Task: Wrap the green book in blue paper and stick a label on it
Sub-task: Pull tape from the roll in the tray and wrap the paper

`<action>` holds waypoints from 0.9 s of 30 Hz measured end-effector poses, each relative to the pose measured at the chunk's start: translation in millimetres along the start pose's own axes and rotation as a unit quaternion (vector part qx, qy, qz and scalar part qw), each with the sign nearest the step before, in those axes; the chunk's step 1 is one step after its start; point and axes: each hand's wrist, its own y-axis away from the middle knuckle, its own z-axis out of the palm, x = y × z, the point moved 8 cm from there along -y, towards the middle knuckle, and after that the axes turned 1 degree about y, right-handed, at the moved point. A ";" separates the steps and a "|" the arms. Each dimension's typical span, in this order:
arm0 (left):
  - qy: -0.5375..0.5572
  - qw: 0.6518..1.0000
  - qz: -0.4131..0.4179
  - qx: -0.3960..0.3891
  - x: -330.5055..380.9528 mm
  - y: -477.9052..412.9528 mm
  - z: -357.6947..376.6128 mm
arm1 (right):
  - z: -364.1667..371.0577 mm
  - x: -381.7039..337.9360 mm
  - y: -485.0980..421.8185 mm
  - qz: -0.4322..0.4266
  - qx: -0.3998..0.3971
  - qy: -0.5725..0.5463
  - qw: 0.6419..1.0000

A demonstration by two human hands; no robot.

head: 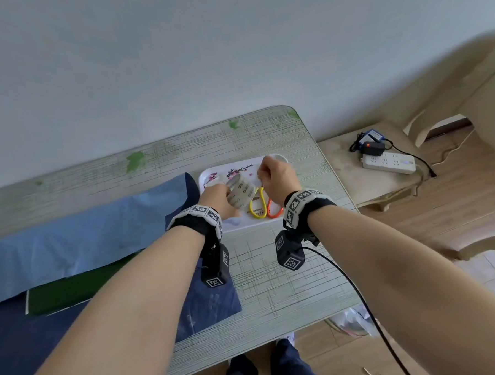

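Head view: L hand (pixel 217 199) grips tape roll (pixel 242 192) over tray (pixel 211 172). R hand (pixel 278 175) curled just beside roll; pinching tape end? can't tell. Green book (pixel 74 291) by L forearm, half under blue paper (pixel 85 224). Wrap unsealed, label pending. Yellow/orange loops (pixel 257 208) lie under hands.

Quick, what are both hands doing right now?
Left hand: holding the tape roll.
Right hand: fingers curled; cannot tell whether they pinch anything.
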 end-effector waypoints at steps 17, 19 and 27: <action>0.060 0.990 -0.010 0.129 16.0 0.1 -21.0 | 24.7 3.4 26.0 0.080 -0.069 -0.188 0.976; 0.096 0.987 0.018 0.130 24.5 0.0 -21.5 | 27.4 0.3 24.9 0.065 -0.062 -0.164 0.982; 0.141 0.977 0.032 0.155 24.2 8.4 -21.9 | 26.3 0.3 27.5 0.060 -0.063 -0.151 0.985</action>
